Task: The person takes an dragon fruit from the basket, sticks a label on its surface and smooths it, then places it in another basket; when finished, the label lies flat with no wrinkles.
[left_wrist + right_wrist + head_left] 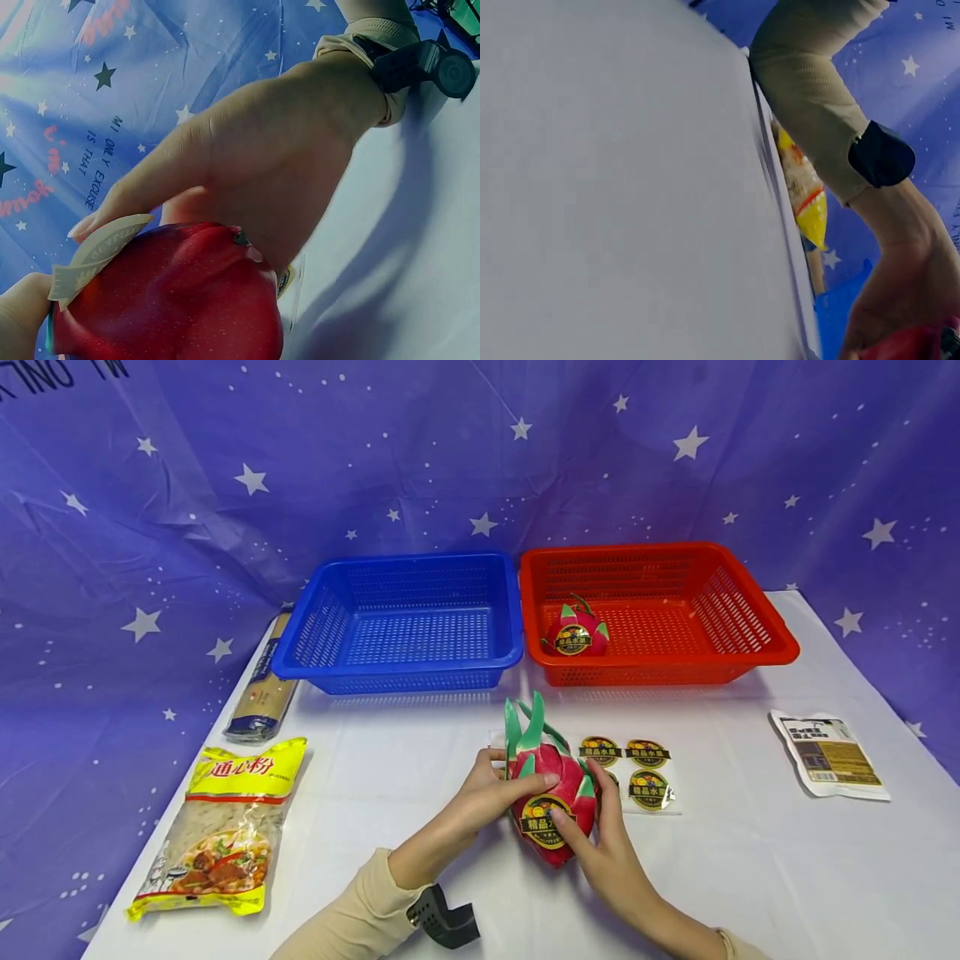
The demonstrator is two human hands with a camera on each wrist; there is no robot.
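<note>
A red dragon fruit (531,758) with green leaf tips is held between both hands above the white table. My left hand (486,793) grips its left side, thumb across the front. My right hand (606,847) holds the right side, its thumb on a round black-and-gold sticker (542,821) on the fruit's front. In the left wrist view, part of that sticker (101,259) stands away from the red skin. Just behind the right hand lies a sheet of similar stickers (648,789), partly covered by fruit and hand. The right wrist view shows only a sliver of the fruit.
A blue basket (397,675) and a red basket (637,675) stand side by side at the back. Inside the red one sits another stickered dragon fruit (588,631). Pasta bags (217,827) and a noodle pack (262,693) lie left, a white pouch (828,756) right.
</note>
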